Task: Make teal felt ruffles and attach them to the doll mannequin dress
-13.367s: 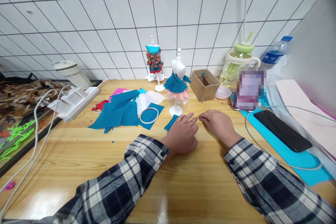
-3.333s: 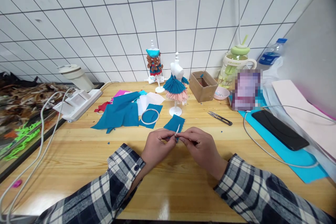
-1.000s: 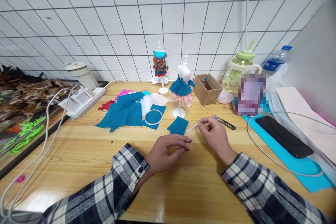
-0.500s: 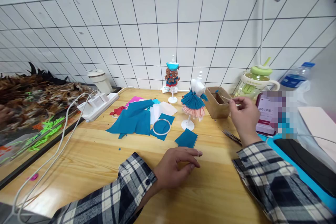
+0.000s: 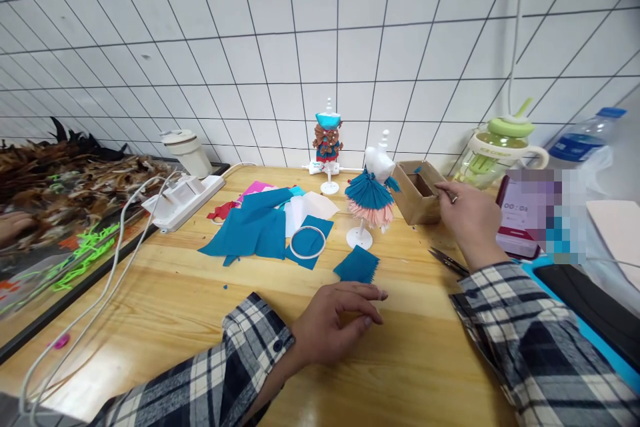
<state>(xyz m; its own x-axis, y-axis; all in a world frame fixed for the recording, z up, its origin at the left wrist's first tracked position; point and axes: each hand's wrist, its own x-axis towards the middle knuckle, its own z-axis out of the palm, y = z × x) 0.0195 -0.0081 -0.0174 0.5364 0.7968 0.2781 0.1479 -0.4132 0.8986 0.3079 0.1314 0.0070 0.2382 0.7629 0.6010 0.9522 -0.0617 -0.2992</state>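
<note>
The left hand lies half-open, seemingly empty, by the nearest cloth. The right hand curls at the box, likely placed within easy reach; its grip I cannot tell.

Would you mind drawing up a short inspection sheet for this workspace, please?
Surface: wooden table, tiny scraps on it.
Things: small teal cloth with a serrated edge; cardboard box; nearer dress form, upright.
Clutter: snips, cloth pile, white ring.
Hands: left hand relaxed, nothing visibly held; right hand at the box rim, grip unclear.
Cables: white cables trail from the power strip, table's left side.
Surroundings: tiled wall behind; another person's hand beside feathers, far left.
</note>
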